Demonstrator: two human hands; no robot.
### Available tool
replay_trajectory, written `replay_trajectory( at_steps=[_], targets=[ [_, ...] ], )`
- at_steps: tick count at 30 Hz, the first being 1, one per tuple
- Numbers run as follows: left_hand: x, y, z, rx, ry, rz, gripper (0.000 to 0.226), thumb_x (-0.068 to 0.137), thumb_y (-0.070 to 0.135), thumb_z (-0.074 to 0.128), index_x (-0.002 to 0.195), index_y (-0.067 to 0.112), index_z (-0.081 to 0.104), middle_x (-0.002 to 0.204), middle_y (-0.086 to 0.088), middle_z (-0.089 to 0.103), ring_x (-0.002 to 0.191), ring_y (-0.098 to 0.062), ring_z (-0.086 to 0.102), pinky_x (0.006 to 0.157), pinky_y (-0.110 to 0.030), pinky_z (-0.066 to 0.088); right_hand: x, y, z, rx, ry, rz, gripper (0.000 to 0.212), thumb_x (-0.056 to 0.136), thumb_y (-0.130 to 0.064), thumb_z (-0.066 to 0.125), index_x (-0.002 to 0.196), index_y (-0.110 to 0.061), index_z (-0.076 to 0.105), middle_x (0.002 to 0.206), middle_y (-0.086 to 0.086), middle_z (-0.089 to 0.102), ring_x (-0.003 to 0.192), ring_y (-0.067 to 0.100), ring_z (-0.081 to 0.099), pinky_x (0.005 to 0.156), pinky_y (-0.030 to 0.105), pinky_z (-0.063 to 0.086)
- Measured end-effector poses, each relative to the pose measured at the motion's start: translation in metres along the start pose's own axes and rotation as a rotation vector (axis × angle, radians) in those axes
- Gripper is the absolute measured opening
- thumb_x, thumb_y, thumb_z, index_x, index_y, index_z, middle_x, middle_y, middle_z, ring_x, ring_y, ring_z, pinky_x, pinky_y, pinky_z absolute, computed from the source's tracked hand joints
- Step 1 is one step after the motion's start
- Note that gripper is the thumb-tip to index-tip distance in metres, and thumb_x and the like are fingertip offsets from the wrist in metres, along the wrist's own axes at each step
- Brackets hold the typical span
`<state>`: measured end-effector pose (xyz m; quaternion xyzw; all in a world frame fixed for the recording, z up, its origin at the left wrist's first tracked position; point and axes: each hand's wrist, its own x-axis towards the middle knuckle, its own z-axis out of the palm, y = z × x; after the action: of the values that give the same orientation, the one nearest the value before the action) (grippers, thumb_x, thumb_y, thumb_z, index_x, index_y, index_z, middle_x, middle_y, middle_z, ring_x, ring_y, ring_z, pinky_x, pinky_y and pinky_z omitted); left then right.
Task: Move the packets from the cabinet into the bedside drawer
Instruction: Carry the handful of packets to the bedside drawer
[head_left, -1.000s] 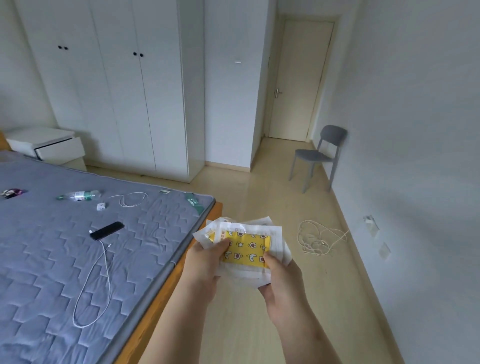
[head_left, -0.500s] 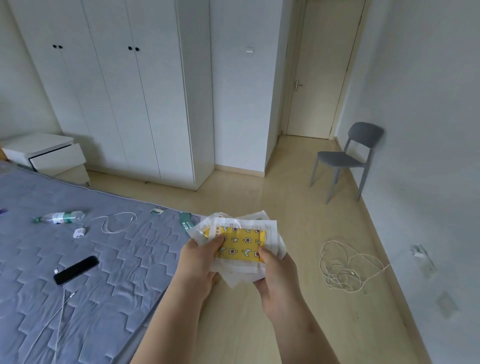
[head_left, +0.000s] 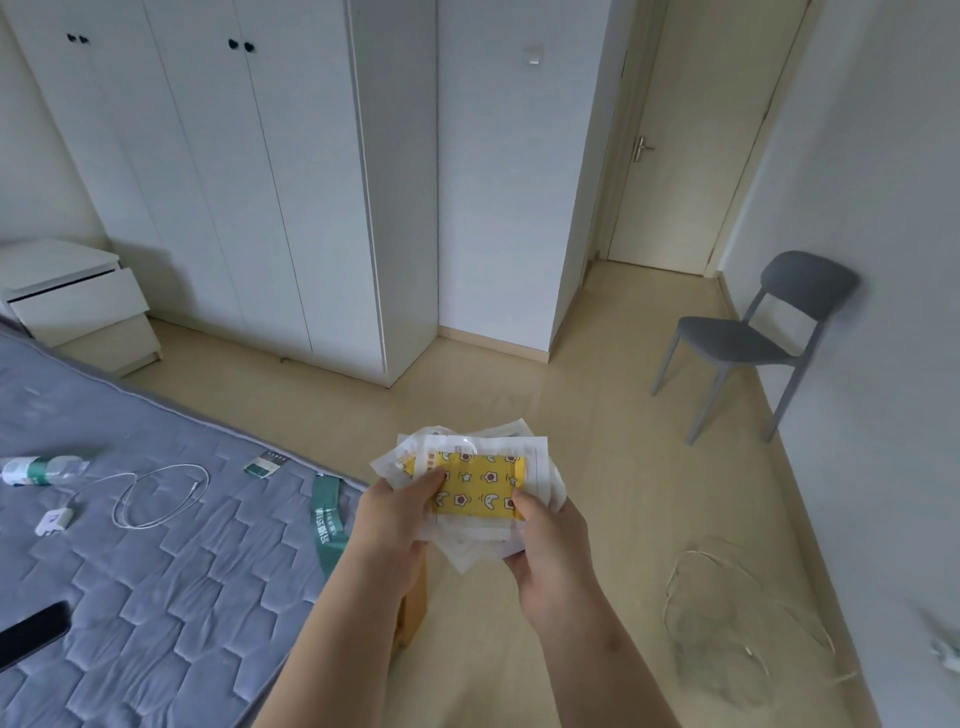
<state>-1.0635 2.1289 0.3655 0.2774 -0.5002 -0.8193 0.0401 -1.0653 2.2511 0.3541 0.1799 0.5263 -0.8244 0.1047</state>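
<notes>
We hold the stack of packets (head_left: 480, 486) clamped between both hands, left hand (head_left: 397, 514) and right hand (head_left: 545, 540), at the bed's (head_left: 156, 571) foot, apparently mid-carry, and next must reach the bedside drawer (head_left: 75, 306) far left.

i hold a stack of packets (head_left: 480, 486) in both hands, left hand (head_left: 397, 519) and right hand (head_left: 545, 545) pinching its sides, over the floor (head_left: 597, 441) beside the bed (head_left: 130, 571). the cabinet (head_left: 234, 182) stands closed; the bedside drawer (head_left: 78, 306) is slightly open, far left.
</notes>
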Motion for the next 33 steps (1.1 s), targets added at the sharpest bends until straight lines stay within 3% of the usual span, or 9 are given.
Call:
replay_trajectory(
  at_steps=[4, 8, 11, 20, 29, 33],
  targets=[
    [0.085, 0.011, 0.039, 0.007, -0.018, -0.016, 0.026, 0.089, -0.003, 0.057, 0.114, -0.001, 0.054, 0.105, -0.021, 0.065, 0.087, -0.033, 0.065, 0.079, -0.044, 0.054, 0.087, -0.028, 0.015, -0.001, 0.004, 0.005, 0.023, 0.090, -0.004, 0.053, 0.109, -0.013, 0.062, 0.104, 0.013, 0.069, 0.095, 0.030, 0.067, 0.081, 0.042, 0.055],
    [0.187, 0.038, 0.063, 0.024, -0.027, 0.021, 0.030, 0.090, 0.000, 0.056, 0.119, -0.001, 0.055, 0.108, -0.020, 0.066, 0.091, -0.032, 0.066, 0.078, -0.041, 0.055, 0.178, -0.051, 0.057, -0.038, -0.001, -0.004, 0.020, 0.090, -0.003, 0.052, 0.102, -0.015, 0.063, 0.104, 0.013, 0.069, 0.096, 0.030, 0.066, 0.083, 0.043, 0.055],
    [0.255, 0.063, 0.085, 0.037, -0.058, 0.038, 0.027, 0.090, 0.001, 0.056, 0.117, 0.000, 0.057, 0.108, -0.019, 0.067, 0.093, -0.032, 0.066, 0.081, -0.043, 0.055, 0.242, -0.072, 0.089, -0.037, 0.030, -0.016, 0.017, 0.090, -0.004, 0.052, 0.097, -0.016, 0.062, 0.102, 0.012, 0.068, 0.096, 0.030, 0.066, 0.083, 0.043, 0.055],
    [0.415, 0.114, 0.123, 0.051, 0.022, -0.025, 0.022, 0.090, 0.001, 0.057, 0.112, 0.001, 0.058, 0.105, -0.018, 0.066, 0.085, -0.029, 0.065, 0.075, -0.038, 0.055, 0.401, -0.099, 0.162, -0.039, 0.040, 0.058, 0.019, 0.090, -0.004, 0.052, 0.104, -0.011, 0.062, 0.104, 0.014, 0.069, 0.095, 0.031, 0.067, 0.081, 0.043, 0.055],
    [0.603, 0.153, 0.170, -0.064, 0.251, -0.006, 0.008, 0.091, 0.001, 0.056, 0.092, 0.009, 0.058, 0.087, -0.011, 0.066, 0.075, -0.024, 0.064, 0.071, -0.035, 0.053, 0.610, -0.134, 0.244, -0.209, -0.094, 0.117, 0.015, 0.090, -0.003, 0.052, 0.088, -0.015, 0.060, 0.092, 0.010, 0.067, 0.082, 0.026, 0.066, 0.076, 0.038, 0.054],
    [0.674, 0.187, 0.178, -0.123, 0.370, 0.009, 0.008, 0.090, 0.002, 0.057, 0.094, 0.008, 0.059, 0.090, -0.012, 0.066, 0.077, -0.025, 0.064, 0.069, -0.035, 0.053, 0.686, -0.151, 0.294, -0.243, -0.208, 0.202, 0.018, 0.090, -0.003, 0.053, 0.092, -0.018, 0.063, 0.085, 0.004, 0.069, 0.073, 0.018, 0.067, 0.067, 0.031, 0.054]
  ],
)
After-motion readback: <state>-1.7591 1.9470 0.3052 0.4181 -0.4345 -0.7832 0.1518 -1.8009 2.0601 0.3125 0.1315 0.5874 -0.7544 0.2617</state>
